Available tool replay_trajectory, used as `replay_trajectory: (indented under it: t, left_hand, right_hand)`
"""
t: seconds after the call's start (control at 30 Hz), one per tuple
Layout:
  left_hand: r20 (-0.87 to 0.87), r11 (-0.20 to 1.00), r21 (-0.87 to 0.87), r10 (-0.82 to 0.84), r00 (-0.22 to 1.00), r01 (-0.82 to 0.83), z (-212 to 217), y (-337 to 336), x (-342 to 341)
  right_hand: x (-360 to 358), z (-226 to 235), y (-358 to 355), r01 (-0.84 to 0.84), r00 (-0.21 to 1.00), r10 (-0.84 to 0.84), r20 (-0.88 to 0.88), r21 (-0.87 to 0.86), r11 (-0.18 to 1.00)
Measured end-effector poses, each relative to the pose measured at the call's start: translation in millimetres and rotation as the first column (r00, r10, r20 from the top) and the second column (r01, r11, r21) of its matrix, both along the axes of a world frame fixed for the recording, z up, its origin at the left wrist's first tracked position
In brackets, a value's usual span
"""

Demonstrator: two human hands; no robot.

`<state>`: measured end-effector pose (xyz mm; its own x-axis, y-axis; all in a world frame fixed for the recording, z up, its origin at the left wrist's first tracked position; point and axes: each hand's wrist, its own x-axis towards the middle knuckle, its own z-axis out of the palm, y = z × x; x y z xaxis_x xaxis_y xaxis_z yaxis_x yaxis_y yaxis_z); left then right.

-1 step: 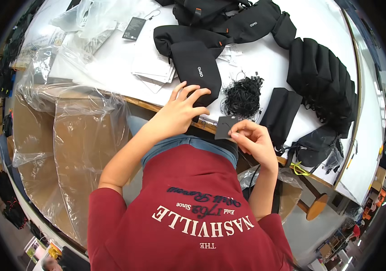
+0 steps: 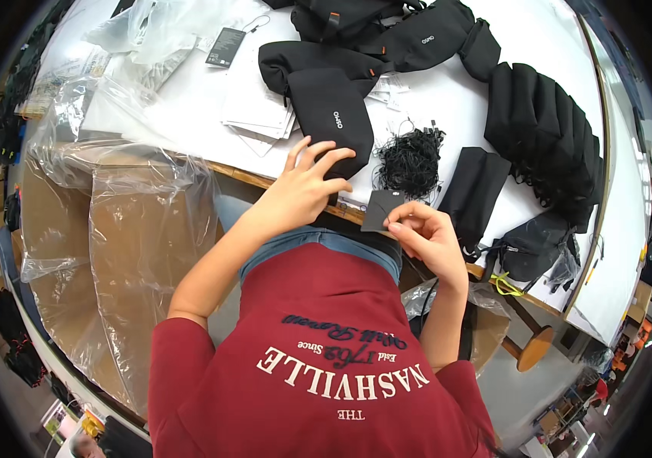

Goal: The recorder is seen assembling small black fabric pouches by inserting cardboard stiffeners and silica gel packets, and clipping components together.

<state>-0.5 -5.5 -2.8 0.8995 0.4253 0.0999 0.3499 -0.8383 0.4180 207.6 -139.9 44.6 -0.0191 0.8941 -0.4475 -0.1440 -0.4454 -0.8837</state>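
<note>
Head view. My right hand [image 2: 429, 237], lower right of centre, pinches a small dark grey rectangular card tag [image 2: 382, 210] by its lower right corner, thumb and forefinger closed on it. The tag stands just past the table's near edge, touching nothing else that I can see.

My left hand [image 2: 303, 191], at centre, is open with fingers spread, the fingertips [image 2: 341, 156] resting on the near end of a black fabric pouch bag [image 2: 330, 114] that lies flat on the white table top [image 2: 188, 114]. It presses rather than grips.

Handling, my judgement: the tag looks thin, stiff and very light; an edge pinch is enough, though it would bend if squeezed across the middle. The pouch looks soft, matt and floppy, not slippery, so it would sag if lifted by one corner; better taken flat or by the strap side.

Looks: the tag is plain dark grey, flat, with sharp corners. The pouch is oblong with a small pale mark on its face.

Just right of the pouch, a tangled heap of thin black string loops [image 2: 410, 160]. Further right, a row of stacked black bags [image 2: 540, 130]. Upper left, clear plastic wrappers [image 2: 150, 30]. Left of frame, a cardboard box lined with clear film [image 2: 135, 252].
</note>
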Motion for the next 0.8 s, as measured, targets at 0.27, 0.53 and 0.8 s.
replay_trajectory:
  t: [0.27, 0.53, 0.8]
  left_hand:
    - [0.374, 0.856, -0.344, 0.502, 0.78, -0.386, -3.1, -31.2, -11.3]
    - [0.266, 0.706, -0.632, 0.586, 0.766, -0.32, 16.7, -33.4, -6.6]
    - [0.405, 0.593, -0.784, 0.713, 0.572, -0.184, 27.5, -40.4, -5.0]
  right_hand:
    - [-45.3, -13.9, 16.5, 0.081, 0.861, -0.182, 0.475, 0.224, 0.971]
    - [-56.7, -5.1, 23.6, -0.061, 0.759, -0.165, 0.63, 0.321, 0.945]
    - [-49.3, -15.0, 17.6, 0.253, 0.966, -0.257, -0.006, 0.212, 0.944]
